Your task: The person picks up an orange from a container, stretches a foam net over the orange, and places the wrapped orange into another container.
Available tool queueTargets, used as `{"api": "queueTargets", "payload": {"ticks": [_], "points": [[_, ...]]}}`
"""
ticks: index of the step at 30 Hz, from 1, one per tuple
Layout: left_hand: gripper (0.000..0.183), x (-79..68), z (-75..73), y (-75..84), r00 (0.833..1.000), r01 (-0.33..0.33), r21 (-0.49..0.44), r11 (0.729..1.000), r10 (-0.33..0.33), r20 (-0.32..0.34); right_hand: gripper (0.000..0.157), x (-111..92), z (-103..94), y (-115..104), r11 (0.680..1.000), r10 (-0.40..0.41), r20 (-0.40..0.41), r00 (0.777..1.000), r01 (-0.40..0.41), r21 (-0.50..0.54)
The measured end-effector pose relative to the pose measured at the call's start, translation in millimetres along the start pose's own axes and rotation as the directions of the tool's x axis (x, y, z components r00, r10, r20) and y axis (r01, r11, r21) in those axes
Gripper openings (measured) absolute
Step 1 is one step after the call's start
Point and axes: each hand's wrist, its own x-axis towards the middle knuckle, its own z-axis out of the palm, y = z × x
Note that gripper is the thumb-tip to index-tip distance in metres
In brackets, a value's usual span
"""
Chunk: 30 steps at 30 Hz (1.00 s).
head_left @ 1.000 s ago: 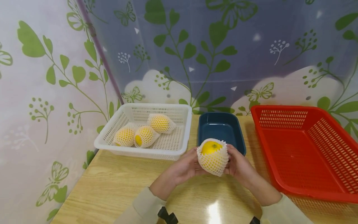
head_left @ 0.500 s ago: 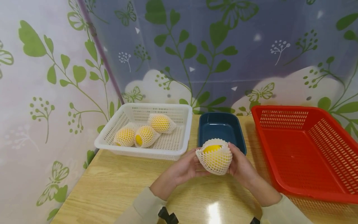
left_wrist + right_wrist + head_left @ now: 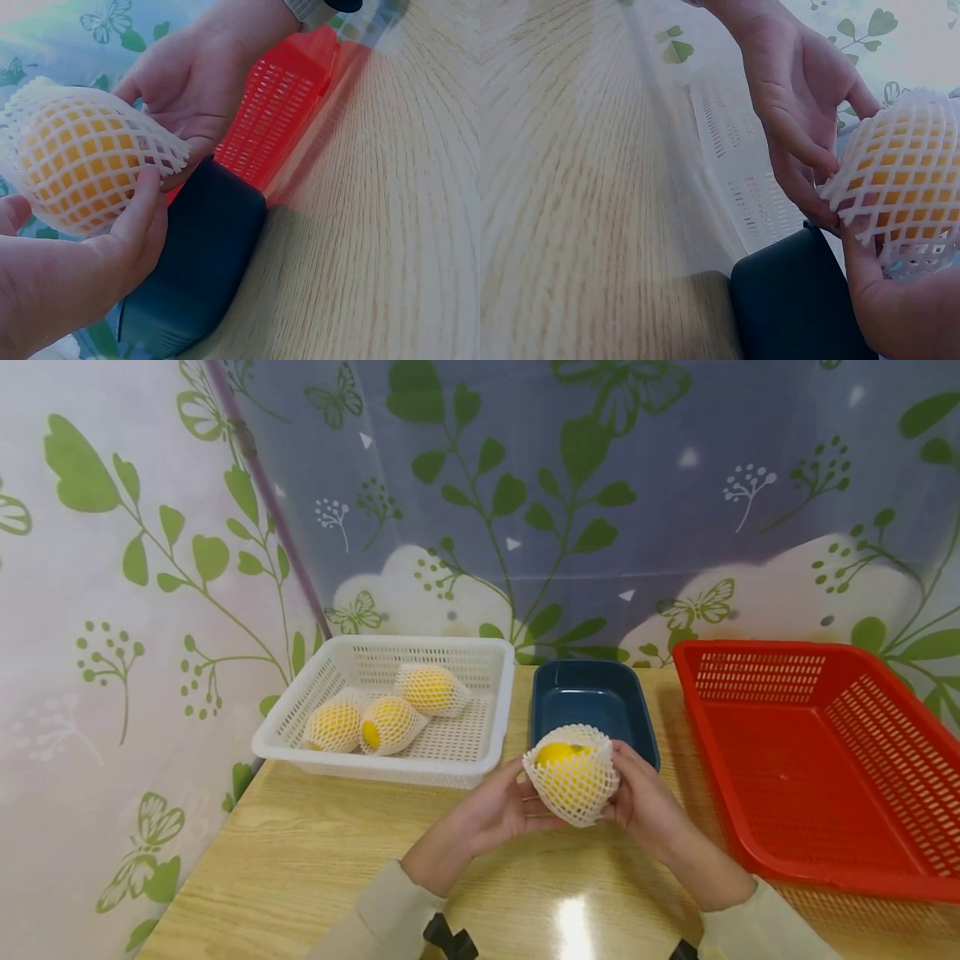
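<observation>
Between my two hands is a round yellow fruit (image 3: 561,754) in a white foam net sleeve (image 3: 577,789), held up in front of the blue bin. My left hand (image 3: 491,806) grips it from the left, with fingers reaching underneath. From the other side my right hand (image 3: 647,800) holds it, thumb near the sleeve's upper edge. Some yellow skin and a dark stem spot show through the sleeve's opening. In the left wrist view the net (image 3: 82,161) covers most of the fruit, and both hands (image 3: 187,82) touch it. The right wrist view shows the netted fruit (image 3: 911,176) partly cut off.
A white basket (image 3: 382,768) at the left holds several similar netted yellow fruits (image 3: 431,689). Behind my hands stands a dark blue bin (image 3: 592,677). A large red basket (image 3: 795,777) is at the right. All stand on a wooden table (image 3: 300,860) before a patterned cloth backdrop.
The fruit has turned in my hands: its yellow top with the stem spot faced the camera, then tipped away, and now the stem spot shows at the sleeve's edge. Both hands stay nearly in place.
</observation>
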Motion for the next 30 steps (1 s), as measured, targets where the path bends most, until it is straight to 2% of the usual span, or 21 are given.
{"api": "queueTargets", "payload": {"ticks": [4, 8, 14, 17, 21, 30], "points": [[0.058, -0.1, 0.2, 0.8, 1.0, 0.003, 0.019, 1.0, -0.004, 0.005, 0.02, 0.9, 0.6, 0.1, 0.999, 0.007, -0.04, 0.999, -0.008, -0.041], [0.056, 0.3, 0.7, 1.0, 1.0, 0.014, 0.029, 0.999, -0.013, -0.014, 0.017, 1.1, 2.4, -1.4, 0.994, 0.042, -0.113, 0.993, -0.052, -0.095], [0.052, 0.4, 0.2, -0.4, 1.0, 0.009, 0.026, 1.0, -0.009, -0.021, 0.023, 1.4, 4.6, -4.0, 0.984, 0.104, -0.193, 0.976, -0.129, -0.123], [0.052, -0.5, -0.8, -1.4, 0.999, 0.023, 0.014, 1.0, -0.023, -0.026, 0.025, 1.4, 5.5, -3.8, 0.984, 0.113, -0.187, 0.976, -0.135, -0.112], [0.054, -1.0, -1.2, -1.5, 0.999, 0.033, 0.019, 0.999, -0.033, -0.033, 0.026, 1.6, 6.1, -2.5, 0.988, 0.102, -0.136, 0.985, -0.116, -0.099], [0.054, 0.8, -0.7, -2.6, 0.998, 0.013, 0.05, 0.999, -0.01, -0.06, 0.024, -1.2, 4.8, -2.3, 0.993, 0.08, -0.076, 0.994, -0.087, -0.083]]}}
